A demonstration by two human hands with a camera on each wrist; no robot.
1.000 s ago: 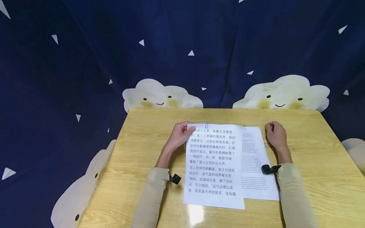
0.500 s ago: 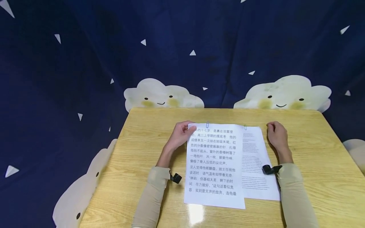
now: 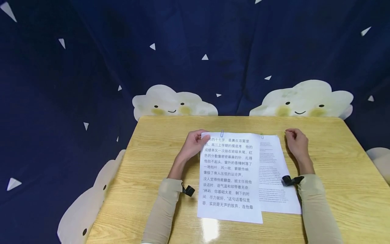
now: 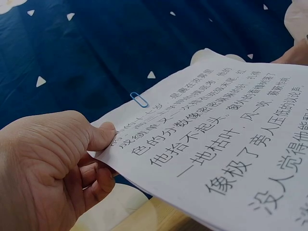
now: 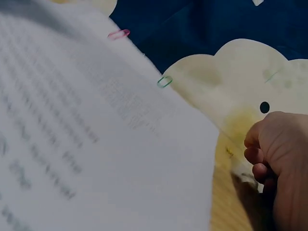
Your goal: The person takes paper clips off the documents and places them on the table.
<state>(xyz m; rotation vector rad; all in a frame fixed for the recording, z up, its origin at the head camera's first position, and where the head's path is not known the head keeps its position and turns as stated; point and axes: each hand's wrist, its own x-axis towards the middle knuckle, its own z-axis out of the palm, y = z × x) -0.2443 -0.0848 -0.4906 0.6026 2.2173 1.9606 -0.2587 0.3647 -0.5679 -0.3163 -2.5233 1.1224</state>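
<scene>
Two white sheets lie overlapping on the wooden table [image 3: 152,162]. The upper sheet with large print [image 3: 228,176] [image 4: 226,144] carries a blue paper clip [image 3: 222,133] [image 4: 139,99] on its top edge. My left hand [image 3: 199,140] [image 4: 96,144] pinches its top-left corner, thumb on top and fingers underneath, lifting it slightly. The small-print sheet [image 3: 274,169] [image 5: 96,144] lies under it to the right, with a green clip [image 3: 261,136] [image 5: 164,82] at its top. My right hand [image 3: 296,142] [image 5: 279,159] rests on the table beside that sheet's upper right corner, its fingers curled with nothing seen in them.
A dark blue cloth [image 3: 195,51] with white triangles and smiling cloud shapes [image 3: 301,98] hangs behind and around the table. A pink clip [image 5: 119,34] shows blurred in the right wrist view. Bare wood lies left and right of the sheets.
</scene>
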